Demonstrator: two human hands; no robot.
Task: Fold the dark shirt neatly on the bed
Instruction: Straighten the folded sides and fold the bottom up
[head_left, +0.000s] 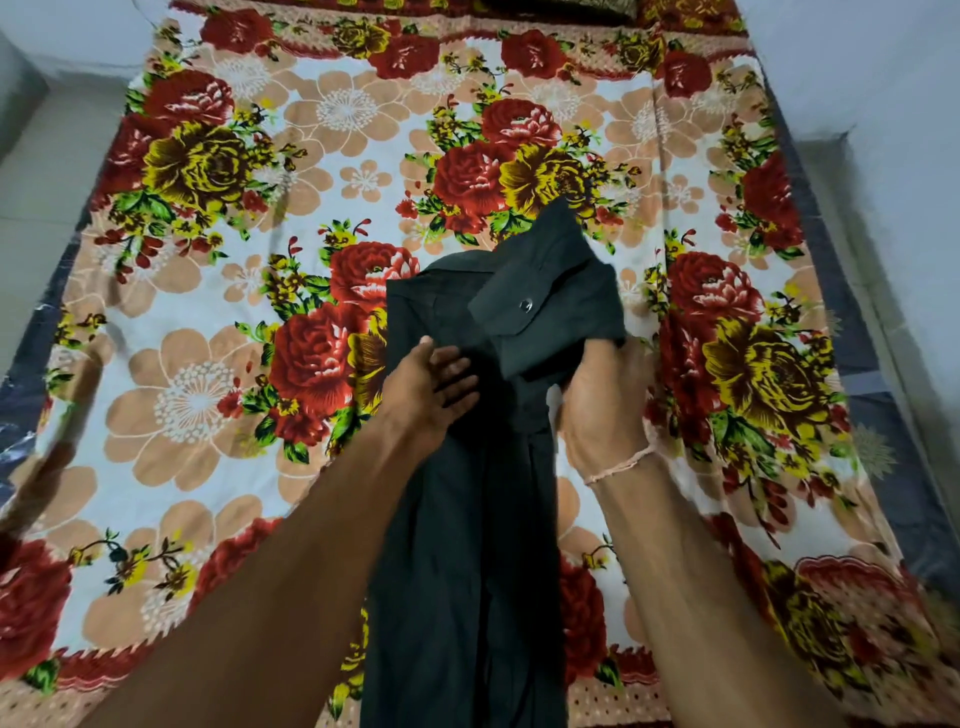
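Note:
The dark shirt (467, 545) lies as a long narrow strip down the middle of the bed, running from the near edge toward the centre. My left hand (426, 389) rests flat on its upper part, fingers spread and pressing the cloth down. My right hand (602, 410) grips a folded sleeve, whose cuff with a metal snap button (525, 305) is lifted and turned over the shirt's top. A thin thread band circles my right wrist.
The bed carries a floral sheet (234, 312) with red and yellow roses. A dark blue mattress edge (857, 364) shows on the right, and pale floor lies on both sides. Pillows sit at the far end.

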